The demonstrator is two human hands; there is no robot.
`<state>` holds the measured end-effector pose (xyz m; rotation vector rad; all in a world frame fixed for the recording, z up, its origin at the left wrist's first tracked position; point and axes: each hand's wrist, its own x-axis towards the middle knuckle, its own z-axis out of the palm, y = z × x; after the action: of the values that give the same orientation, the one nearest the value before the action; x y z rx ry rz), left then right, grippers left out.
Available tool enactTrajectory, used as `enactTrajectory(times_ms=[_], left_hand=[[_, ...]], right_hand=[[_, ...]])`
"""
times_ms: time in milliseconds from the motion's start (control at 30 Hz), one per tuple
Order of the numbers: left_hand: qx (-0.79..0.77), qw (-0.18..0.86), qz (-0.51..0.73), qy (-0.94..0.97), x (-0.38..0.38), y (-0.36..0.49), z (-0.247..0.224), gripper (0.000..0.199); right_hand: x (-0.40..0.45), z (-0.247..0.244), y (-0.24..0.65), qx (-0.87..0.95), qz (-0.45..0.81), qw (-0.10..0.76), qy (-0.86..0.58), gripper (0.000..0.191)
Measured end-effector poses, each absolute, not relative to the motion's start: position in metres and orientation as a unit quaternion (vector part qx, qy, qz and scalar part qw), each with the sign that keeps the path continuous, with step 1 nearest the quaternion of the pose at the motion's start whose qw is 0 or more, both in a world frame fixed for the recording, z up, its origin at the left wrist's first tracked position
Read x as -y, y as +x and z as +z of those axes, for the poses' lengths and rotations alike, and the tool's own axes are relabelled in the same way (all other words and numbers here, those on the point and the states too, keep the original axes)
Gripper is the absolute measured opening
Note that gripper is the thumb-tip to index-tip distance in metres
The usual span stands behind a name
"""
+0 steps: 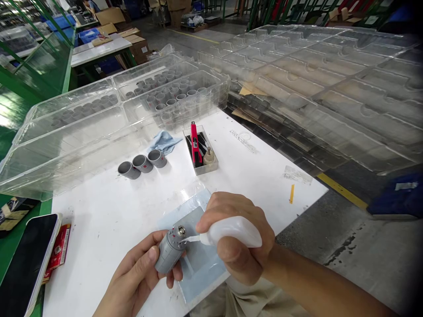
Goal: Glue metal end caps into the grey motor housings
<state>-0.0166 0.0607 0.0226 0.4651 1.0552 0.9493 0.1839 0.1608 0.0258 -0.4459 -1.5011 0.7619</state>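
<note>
Over the blue mat (198,259), the left hand (137,273) curls firmly around a grey cylinder (170,251), its long axis tilted, metal-capped end toward one o'clock. The right hand (239,237) grips a white squeeze bottle (236,231), nozzle pointing toward nine o'clock at that end.

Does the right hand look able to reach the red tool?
Probably yes: the right hand holds a squeeze bottle, but the red tool sits ahead in a clear tray on the white table.
</note>
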Motion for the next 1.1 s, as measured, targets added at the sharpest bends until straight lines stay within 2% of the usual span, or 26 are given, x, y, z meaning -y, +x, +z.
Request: enactTrajectory(times_ms=[300,700,1100], left_hand=[[-0.476,0.739,0.431,0.206,-0.0596,-0.0175,0.0212,0.034],[-0.494,0.735,0.419,0.199,-0.0605,-0.0173,0.0234,0.041],[-0.498,0.733,0.418,0.199,-0.0609,-0.0160,0.0245,0.041]], right_hand=[[-0.1611,0.0238,0.1827,0.659,0.333,0.647,-0.189,0.026],[-0.1588,0.0246,0.1827,0.654,0.329,0.657,-0.181,0.035],[-0.1613,0.0236,0.1834,0.648,0.341,0.656,-0.180,0.035]])
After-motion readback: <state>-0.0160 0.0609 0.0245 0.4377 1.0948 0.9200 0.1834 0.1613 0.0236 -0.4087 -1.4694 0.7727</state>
